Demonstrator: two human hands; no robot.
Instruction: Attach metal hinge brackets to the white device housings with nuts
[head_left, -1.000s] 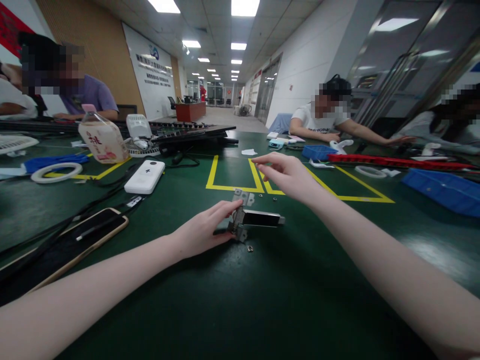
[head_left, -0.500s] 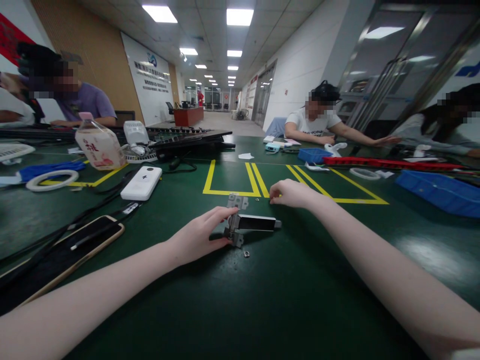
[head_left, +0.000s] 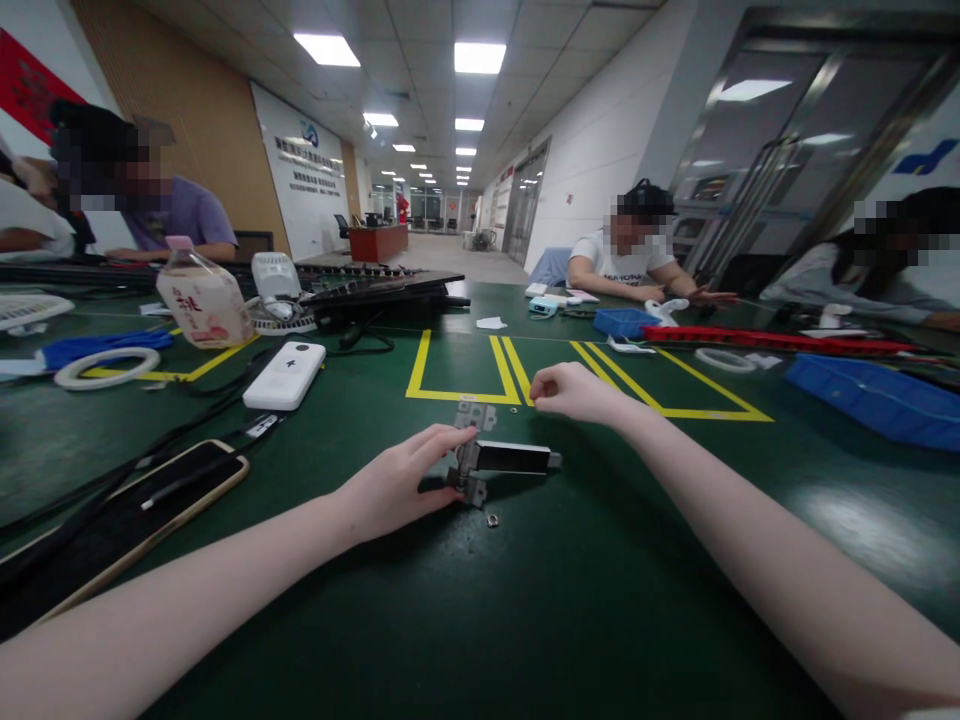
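Note:
My left hand (head_left: 397,482) rests on the green table and grips the left end of a small metal hinge assembly (head_left: 495,459) with a dark bar sticking out to the right. My right hand (head_left: 574,390) hovers just beyond it with the fingers curled into a pinch; what they hold is too small to make out. A tiny nut (head_left: 493,520) lies on the table just in front of the hinge, and another small fastener (head_left: 514,407) lies near the yellow tape line.
A phone (head_left: 161,480) with cables lies at the left, and a white power bank (head_left: 285,361), a bottle (head_left: 202,297), a tape roll (head_left: 105,366) and a keyboard (head_left: 382,284) lie beyond it. Blue trays (head_left: 870,395) and a red strip (head_left: 780,341) are at right. Other people sit around the table.
My right hand dropped from an open, raised pose to the table beyond the hinge and closed into a pinch. My left hand kept its hold on the hinge.

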